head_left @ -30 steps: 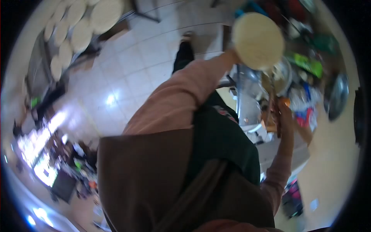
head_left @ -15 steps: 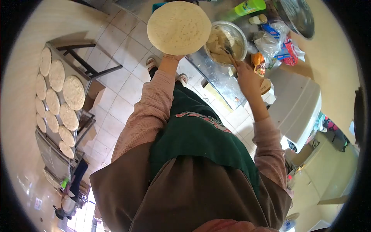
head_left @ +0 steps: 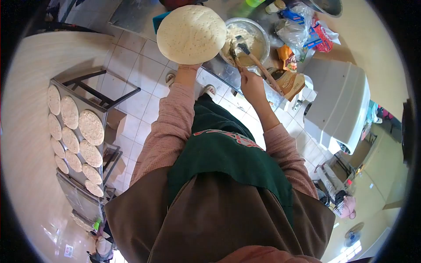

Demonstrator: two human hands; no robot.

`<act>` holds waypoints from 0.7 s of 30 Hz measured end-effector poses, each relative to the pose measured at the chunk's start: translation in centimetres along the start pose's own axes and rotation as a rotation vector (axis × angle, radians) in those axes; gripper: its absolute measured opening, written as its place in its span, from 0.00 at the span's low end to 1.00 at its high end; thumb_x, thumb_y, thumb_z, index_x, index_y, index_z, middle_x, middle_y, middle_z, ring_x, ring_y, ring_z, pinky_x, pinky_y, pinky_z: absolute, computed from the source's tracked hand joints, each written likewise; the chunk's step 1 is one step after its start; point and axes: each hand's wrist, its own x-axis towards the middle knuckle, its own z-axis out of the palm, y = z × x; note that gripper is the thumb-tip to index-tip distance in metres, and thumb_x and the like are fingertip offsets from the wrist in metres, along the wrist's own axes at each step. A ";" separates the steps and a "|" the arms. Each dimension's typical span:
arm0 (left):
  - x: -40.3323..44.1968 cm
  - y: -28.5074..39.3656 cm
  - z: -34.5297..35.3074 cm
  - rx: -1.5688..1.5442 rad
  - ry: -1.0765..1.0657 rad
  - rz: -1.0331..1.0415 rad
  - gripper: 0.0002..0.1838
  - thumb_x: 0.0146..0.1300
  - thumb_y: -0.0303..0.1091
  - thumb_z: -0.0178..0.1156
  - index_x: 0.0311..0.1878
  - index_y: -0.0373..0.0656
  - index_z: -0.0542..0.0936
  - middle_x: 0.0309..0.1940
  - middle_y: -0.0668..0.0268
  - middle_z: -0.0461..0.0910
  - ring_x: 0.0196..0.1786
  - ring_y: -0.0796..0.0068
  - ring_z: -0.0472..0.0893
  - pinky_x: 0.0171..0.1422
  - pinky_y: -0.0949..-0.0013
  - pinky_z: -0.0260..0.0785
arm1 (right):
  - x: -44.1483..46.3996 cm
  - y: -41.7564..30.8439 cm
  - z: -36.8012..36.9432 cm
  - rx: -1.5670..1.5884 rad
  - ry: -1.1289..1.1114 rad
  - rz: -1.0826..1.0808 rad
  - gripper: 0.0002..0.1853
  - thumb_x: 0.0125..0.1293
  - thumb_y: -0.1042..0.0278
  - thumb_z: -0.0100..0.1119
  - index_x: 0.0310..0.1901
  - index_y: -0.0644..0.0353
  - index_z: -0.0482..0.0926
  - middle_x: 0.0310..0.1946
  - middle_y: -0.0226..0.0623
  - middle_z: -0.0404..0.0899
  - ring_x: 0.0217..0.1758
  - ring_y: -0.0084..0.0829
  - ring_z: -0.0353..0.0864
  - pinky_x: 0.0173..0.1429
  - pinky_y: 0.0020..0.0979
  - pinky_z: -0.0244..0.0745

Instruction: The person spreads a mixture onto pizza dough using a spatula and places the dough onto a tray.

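Observation:
A round, pale flat bread (head_left: 191, 35) with small holes rests on top of my left hand (head_left: 190, 66), whose fingers are hidden beneath it. My right hand (head_left: 252, 84) is closed round the handle of a brush (head_left: 234, 56), its head in a metal bowl (head_left: 265, 39) of creamy batter (head_left: 252, 44). A second utensil, a spatula with a wooden handle (head_left: 263, 70), leans in the bowl and passes beside my right hand.
Several flat breads (head_left: 91, 127) lie on a metal table (head_left: 81, 92) at the left. Right of the bowl are plastic bags (head_left: 294, 33), an orange packet (head_left: 286, 57) and a brown bag (head_left: 293, 85). A white appliance (head_left: 335, 103) stands at the right. Another person (head_left: 335, 188) is at the lower right.
The flat bread has come left with my left hand, away from over the bowl. My right hand has moved to the bowl's near edge with the brush. The camera view has turned.

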 end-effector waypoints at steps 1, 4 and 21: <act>0.1 0.0 0.0 0.040 0.009 0.010 0.35 0.68 0.63 0.38 0.71 0.52 0.64 0.72 0.63 0.62 0.73 0.56 0.60 0.75 0.47 0.52 | -0.1 0.2 0.1 0.085 0.007 0.027 0.15 0.67 0.68 0.54 0.52 0.64 0.79 0.26 0.51 0.80 0.28 0.47 0.82 0.35 0.43 0.76; 0.3 0.3 -0.2 0.123 0.021 0.026 0.35 0.68 0.63 0.38 0.71 0.52 0.63 0.72 0.63 0.62 0.73 0.56 0.60 0.75 0.47 0.52 | -0.5 1.8 0.5 0.300 -0.038 0.144 0.18 0.70 0.65 0.53 0.57 0.65 0.77 0.24 0.41 0.80 0.22 0.32 0.79 0.27 0.34 0.73; -0.3 6.0 0.6 -0.422 -0.125 -0.186 0.36 0.68 0.64 0.39 0.71 0.52 0.64 0.72 0.62 0.62 0.73 0.53 0.61 0.75 0.41 0.51 | -3.9 2.2 0.0 1.267 -0.122 0.525 0.19 0.76 0.63 0.48 0.61 0.64 0.73 0.28 0.33 0.74 0.15 0.16 0.63 0.17 0.19 0.58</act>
